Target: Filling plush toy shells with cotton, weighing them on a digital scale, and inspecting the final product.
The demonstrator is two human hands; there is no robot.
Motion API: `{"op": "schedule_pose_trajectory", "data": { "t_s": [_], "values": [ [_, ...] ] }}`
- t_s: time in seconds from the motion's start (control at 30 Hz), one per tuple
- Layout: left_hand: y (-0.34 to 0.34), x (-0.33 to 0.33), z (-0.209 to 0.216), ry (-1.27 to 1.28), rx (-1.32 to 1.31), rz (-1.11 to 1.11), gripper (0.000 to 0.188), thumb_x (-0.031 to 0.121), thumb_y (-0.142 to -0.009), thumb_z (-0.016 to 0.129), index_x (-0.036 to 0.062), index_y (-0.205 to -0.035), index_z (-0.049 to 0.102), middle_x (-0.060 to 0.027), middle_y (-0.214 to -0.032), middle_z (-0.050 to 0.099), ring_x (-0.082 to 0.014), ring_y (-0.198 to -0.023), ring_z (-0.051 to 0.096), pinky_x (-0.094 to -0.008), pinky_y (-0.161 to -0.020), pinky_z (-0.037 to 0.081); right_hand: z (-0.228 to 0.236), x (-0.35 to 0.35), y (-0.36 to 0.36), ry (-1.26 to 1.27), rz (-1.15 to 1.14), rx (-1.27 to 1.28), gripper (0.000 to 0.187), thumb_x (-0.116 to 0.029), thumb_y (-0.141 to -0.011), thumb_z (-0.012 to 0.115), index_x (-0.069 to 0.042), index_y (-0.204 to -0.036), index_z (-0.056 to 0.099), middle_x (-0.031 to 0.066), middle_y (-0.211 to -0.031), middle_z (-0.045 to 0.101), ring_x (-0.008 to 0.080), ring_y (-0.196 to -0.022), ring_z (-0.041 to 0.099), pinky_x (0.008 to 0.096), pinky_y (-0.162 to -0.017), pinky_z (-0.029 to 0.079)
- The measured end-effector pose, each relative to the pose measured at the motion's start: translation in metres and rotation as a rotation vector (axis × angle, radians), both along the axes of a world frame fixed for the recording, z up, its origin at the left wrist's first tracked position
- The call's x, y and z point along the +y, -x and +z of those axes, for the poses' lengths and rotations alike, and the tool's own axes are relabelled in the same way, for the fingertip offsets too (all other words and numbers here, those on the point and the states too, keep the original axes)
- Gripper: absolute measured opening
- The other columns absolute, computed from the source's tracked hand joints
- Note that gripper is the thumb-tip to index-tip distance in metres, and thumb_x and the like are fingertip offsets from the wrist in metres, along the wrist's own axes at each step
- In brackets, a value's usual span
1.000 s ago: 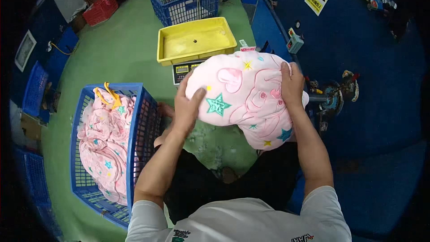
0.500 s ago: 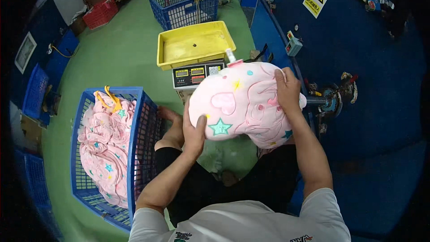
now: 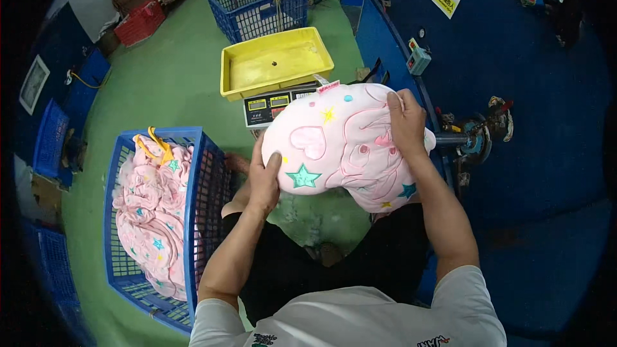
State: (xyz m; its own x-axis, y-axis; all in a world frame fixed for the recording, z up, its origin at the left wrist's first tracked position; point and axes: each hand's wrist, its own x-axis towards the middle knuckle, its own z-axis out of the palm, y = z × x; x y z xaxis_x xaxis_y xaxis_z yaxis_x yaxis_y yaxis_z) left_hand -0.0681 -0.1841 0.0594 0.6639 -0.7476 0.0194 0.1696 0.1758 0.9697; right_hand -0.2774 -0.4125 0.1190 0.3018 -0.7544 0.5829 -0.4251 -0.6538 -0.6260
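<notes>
Between my two hands is a pink plush toy (image 3: 334, 132), plump on its left part and wrinkled on its right. It bears a green star, a heart patch and small coloured spots. My left hand (image 3: 263, 177) grips its left end, thumb on top and fingers beneath. At the right, my right hand (image 3: 408, 122) is closed on the wrinkled part. The plush's right end meets a metal pipe (image 3: 450, 140) on the blue machine; whether the pipe reaches inside is hidden. A small tag (image 3: 328, 85) sticks up from the top edge.
To the left stands a blue basket (image 3: 189, 218) heaped with pink plush covers (image 3: 151, 218). Ahead, a yellow tray (image 3: 276, 58) rests on a scale (image 3: 259, 106), with another blue basket (image 3: 257, 3) behind. The blue machine wall (image 3: 540, 205) closes off the right side.
The plush has shifted slightly left, its left end a little rounder and lower, with my left hand moving along. The tag has tipped over leftward. My right hand keeps its hold.
</notes>
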Motion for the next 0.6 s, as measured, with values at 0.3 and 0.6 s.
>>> {"op": "schedule_pose_trajectory", "data": {
  "t_s": [0.3,0.6],
  "values": [
    [-0.083,0.005,0.037,-0.186,-0.292,-0.390,0.082,0.016,-0.081,0.072,0.0043,-0.152,0.032,-0.0247,-0.138,0.050,-0.0309,-0.118,0.054,-0.0369,-0.101,0.046,0.000,0.030,-0.039,0.015,0.183,0.075,0.023,-0.024,-0.095,0.065,-0.004,-0.087,0.056,0.0128,-0.071,0.060,0.0299,-0.059,0.056,0.0431,-0.056,0.043],
    [-0.076,-0.030,0.045,-0.358,-0.551,-0.749,0.098,0.025,-0.072,0.086,0.0032,-0.151,0.034,-0.0211,-0.137,0.054,-0.0275,-0.120,0.055,-0.0389,-0.106,0.043,0.003,0.047,-0.057,0.230,0.411,0.244,0.024,-0.027,-0.092,0.068,-0.004,-0.091,0.060,0.0108,-0.075,0.063,0.0302,-0.061,0.059,0.0430,-0.058,0.045]
  ]
}}
